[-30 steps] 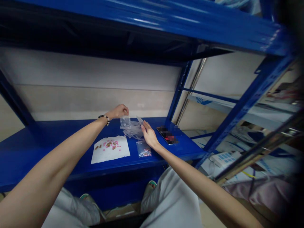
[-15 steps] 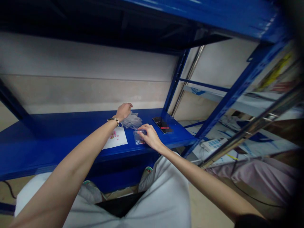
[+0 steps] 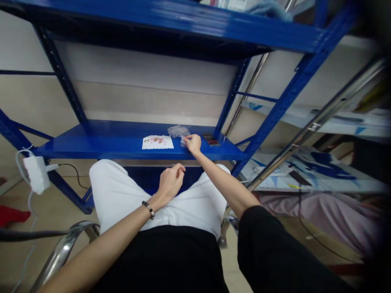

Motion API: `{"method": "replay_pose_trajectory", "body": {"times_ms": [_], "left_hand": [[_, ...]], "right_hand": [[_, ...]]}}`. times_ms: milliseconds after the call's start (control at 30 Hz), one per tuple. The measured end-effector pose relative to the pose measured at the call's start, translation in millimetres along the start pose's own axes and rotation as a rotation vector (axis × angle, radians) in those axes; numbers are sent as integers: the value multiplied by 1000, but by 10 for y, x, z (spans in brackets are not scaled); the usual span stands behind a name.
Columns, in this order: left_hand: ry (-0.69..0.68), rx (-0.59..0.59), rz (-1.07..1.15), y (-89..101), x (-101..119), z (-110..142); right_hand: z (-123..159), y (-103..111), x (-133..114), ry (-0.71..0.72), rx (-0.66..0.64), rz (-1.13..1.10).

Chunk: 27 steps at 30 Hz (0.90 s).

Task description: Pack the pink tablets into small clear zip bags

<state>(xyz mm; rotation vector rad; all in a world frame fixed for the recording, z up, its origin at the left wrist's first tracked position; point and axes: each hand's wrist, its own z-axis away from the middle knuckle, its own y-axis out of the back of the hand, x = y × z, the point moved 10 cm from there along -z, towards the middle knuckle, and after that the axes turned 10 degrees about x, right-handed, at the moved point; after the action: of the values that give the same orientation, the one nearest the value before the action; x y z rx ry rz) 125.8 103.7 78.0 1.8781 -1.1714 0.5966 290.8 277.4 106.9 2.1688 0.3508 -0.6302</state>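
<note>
My right hand (image 3: 193, 143) is at the shelf's front edge, its fingers closed on a small clear plastic bag (image 3: 183, 142). The bag's contents are too small to make out. Behind it lies a pile of clear plastic bags (image 3: 178, 131). To the left, a white sheet of paper (image 3: 147, 145) carries several small pink and brown pieces (image 3: 158, 140). My left hand (image 3: 171, 181), with a beaded bracelet (image 3: 148, 209) at the wrist, hovers over my lap with curled fingers. Whatever it may hold is hidden.
A dark phone (image 3: 210, 139) lies right of my right hand on the blue shelf (image 3: 116, 132). Blue uprights (image 3: 265, 122) and an upper shelf (image 3: 171, 24) frame the space. A white power strip (image 3: 36, 175) hangs at left. Another person's pinkish clothing (image 3: 320, 211) shows at right.
My left hand has come back from beside the bag pile to over my lap, its fingers now curled. My right hand stays at the small bag. The view has shifted back and left.
</note>
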Motion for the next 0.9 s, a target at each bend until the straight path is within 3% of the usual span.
{"method": "replay_pose_trajectory", "body": {"times_ms": [133, 300, 433, 500, 633, 733, 900], "left_hand": [[279, 159, 283, 172, -417, 175], [532, 287, 615, 205, -751, -6], [619, 69, 1009, 56, -560, -89], [639, 16, 1086, 63, -503, -37], [659, -4, 973, 164, -635, 83], [722, -136, 809, 157, -794, 162], [704, -385, 588, 172, -850, 212]], "right_hand": [[299, 189, -294, 108, 152, -131], [948, 363, -696, 251, 155, -375], [1429, 525, -841, 206, 90, -457], [1595, 561, -853, 180, 46, -475], [1693, 543, -701, 80, -6, -604], [1628, 394, -432, -128, -55, -716], [1782, -100, -341, -431, -473, -899]]}}
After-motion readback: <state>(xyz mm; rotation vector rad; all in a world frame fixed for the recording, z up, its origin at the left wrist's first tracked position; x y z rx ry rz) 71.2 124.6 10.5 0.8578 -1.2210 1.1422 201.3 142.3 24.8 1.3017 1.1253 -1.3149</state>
